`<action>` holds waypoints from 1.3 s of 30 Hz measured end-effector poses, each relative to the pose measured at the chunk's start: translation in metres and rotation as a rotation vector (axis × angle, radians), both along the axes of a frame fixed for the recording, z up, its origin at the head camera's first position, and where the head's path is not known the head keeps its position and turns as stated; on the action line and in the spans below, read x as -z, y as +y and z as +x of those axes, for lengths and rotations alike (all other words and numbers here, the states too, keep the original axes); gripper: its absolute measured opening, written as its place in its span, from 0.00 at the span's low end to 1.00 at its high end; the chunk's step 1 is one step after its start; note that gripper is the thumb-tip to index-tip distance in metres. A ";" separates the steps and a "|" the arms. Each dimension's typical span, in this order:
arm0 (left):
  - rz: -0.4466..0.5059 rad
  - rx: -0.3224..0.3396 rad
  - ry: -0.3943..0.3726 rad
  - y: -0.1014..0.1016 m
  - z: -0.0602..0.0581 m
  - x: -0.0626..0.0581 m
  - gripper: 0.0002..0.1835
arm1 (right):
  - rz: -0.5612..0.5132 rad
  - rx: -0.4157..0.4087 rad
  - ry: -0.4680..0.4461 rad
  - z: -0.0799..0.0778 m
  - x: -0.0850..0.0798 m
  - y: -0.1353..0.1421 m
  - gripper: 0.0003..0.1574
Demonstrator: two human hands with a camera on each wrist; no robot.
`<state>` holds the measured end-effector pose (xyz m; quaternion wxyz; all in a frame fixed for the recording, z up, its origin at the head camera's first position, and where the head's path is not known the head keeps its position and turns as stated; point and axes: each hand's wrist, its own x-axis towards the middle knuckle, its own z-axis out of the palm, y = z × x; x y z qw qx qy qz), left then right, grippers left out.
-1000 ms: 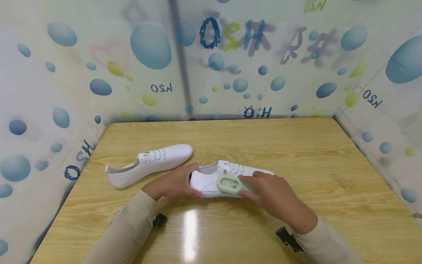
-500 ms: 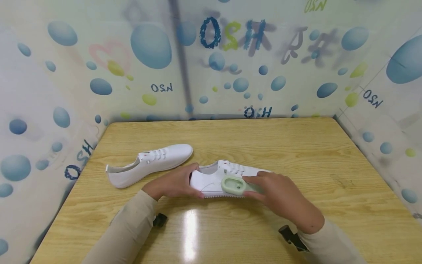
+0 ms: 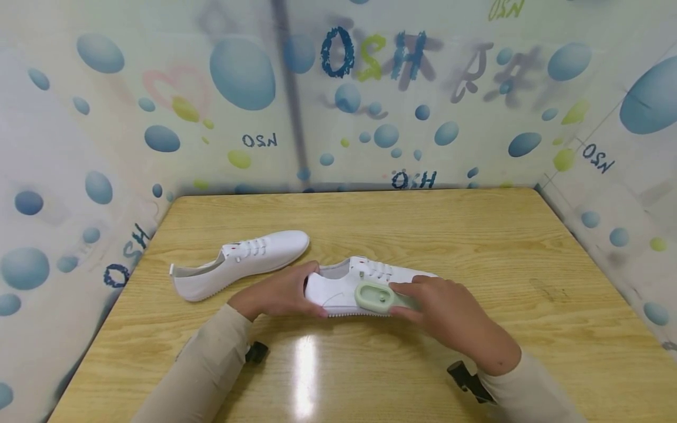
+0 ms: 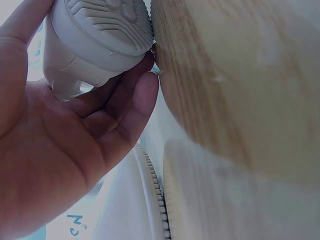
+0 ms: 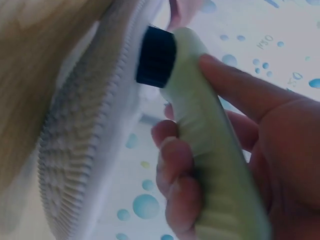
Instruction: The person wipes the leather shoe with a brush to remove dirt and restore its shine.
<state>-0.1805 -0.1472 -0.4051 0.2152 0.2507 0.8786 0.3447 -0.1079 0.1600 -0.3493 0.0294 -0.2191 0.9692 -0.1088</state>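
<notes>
A white lace-up shoe [image 3: 333,295] lies on its side, sole edge toward me, near the middle of the table. My left hand [image 3: 282,292] grips it by the heel, thumb and fingers round the back; its ridged sole [image 4: 112,25] shows in the left wrist view. In my right hand [image 3: 449,308] is a pale green brush [image 3: 373,296], fingers curled round the handle [image 5: 205,130]. Its dark bristles [image 5: 157,57] meet the shoe's side just above the sole, as the right wrist view shows. The right hand hides the toe.
A second white shoe [image 3: 248,261] lies behind and left of the held one, toe pointing right. Both stand on a wood-grain table [image 3: 476,235]. Bubble-patterned walls [image 3: 386,135] rise at the back and sides. Dark wrist mounts [image 3: 257,352] sit by both sleeves.
The brush and my right hand have slid a little to the right along the shoe's side, then stayed nearly still. My left hand and both shoes keep their places.
</notes>
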 end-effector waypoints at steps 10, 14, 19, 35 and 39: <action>0.003 -0.004 -0.007 0.000 0.000 0.000 0.35 | -0.049 -0.011 0.032 0.002 0.002 -0.003 0.26; 0.004 0.000 -0.011 0.000 0.000 0.000 0.35 | -0.043 -0.009 0.047 0.003 0.004 -0.007 0.27; 0.003 0.003 -0.012 0.000 -0.001 0.002 0.35 | -0.003 0.006 0.026 0.004 -0.001 -0.004 0.27; -0.002 0.000 0.014 -0.001 -0.001 0.005 0.35 | -0.013 -0.001 0.055 0.002 0.006 -0.003 0.26; -0.004 0.001 0.016 -0.001 -0.002 0.004 0.35 | 0.008 0.008 0.041 0.001 0.005 0.002 0.27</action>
